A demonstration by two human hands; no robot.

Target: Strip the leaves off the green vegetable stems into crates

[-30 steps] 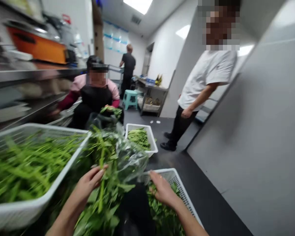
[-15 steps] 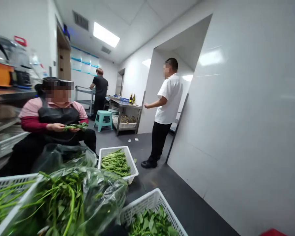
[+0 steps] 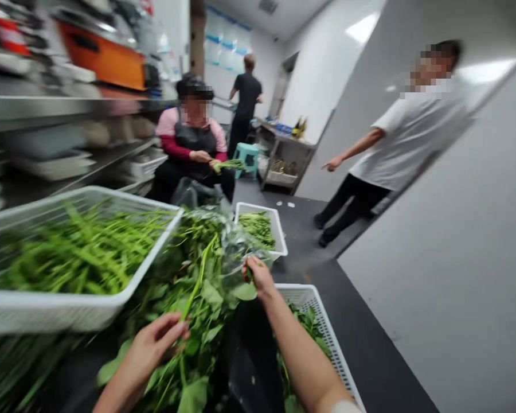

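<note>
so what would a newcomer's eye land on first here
Probably the leafy heap in the middle, where the left hand pinches a bright stem. Next, the big white basket of green stalks at left. Behind it, an orange box sits on the shelf.

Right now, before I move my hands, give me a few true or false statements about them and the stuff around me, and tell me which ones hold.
1. The left hand holds a long green stem. True.
2. The white basket on the left holds green stems. True.
3. The right hand is inside that basket. False: it is by the clear plastic, with a bit of green in its fingers.
4. The stool in the background is red. False: it is turquoise.
5. The seated co-worker holds some greens. True.
6. The person in the white shirt is sitting. False: that person stands.
</note>
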